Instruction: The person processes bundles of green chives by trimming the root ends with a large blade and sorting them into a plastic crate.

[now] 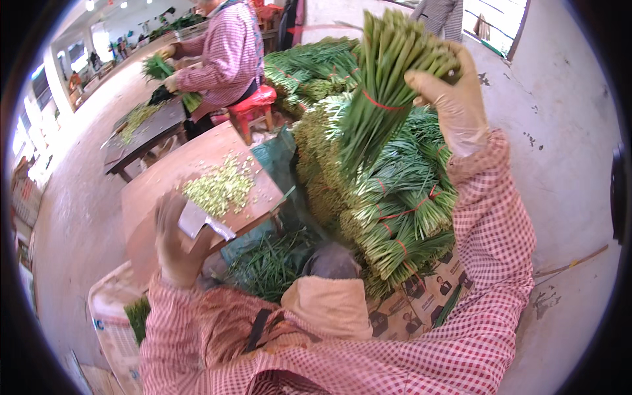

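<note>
My gloved right hand is raised at the upper right, closed around a thick bunch of chives. A red band circles the bunch; its cut stem ends point up and its leaves hang down. At the left, my gloved left hand, slightly blurred, is over the near side of a brown tabletop. Its thumb and fingers stand apart. Beside them shows a cleaver with a bright metal blade, partly covered by the hand. Pale green cut stem bits lie in a heap just beyond the cleaver.
Banded chive bunches are piled along the wall at right. Loose green leaves lie below the table, by a green plastic sheet. A pale crate stands at left. A co-worker sits ahead on a red stool.
</note>
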`<state>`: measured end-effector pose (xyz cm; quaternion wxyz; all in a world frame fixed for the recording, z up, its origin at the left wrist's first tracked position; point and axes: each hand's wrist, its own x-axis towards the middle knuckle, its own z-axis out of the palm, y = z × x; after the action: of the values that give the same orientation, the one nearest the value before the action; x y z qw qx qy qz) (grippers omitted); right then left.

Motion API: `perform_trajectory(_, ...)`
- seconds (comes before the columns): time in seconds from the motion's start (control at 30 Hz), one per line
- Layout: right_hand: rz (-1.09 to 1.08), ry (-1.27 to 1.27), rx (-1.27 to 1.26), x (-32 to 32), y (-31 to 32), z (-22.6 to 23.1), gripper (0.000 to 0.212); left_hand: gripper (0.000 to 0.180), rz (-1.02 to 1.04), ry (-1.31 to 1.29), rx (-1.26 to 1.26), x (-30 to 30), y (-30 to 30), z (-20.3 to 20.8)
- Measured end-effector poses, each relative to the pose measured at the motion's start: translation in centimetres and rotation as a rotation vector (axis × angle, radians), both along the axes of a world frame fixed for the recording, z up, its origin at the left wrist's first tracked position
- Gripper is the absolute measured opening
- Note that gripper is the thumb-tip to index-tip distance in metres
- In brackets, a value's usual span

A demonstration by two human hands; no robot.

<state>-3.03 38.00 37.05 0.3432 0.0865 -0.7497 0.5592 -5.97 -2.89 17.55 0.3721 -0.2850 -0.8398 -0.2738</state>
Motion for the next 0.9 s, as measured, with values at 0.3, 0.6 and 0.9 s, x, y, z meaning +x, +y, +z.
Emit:
perform_trajectory(0.3,0.903,-0.044,-0.751,2.6,-18.4,-6.2,0.068,0.112,-0.156,-0.044,0.05,5.2,2.5,13.5)
perform_trajectory(0.6,0.991,-0.494,-0.222,-7.7,-17.2,-19.8,0.09,0.094,0.371,-0.445,-0.658,5.8,-11.0,-2.4)
perform_trajectory(0.9,1.099,-0.845,0.813,-4.9,-23.9,-24.6,0.076,0.094,0.19,-0.681,-0.705,10.5,-9.6,-11.2)
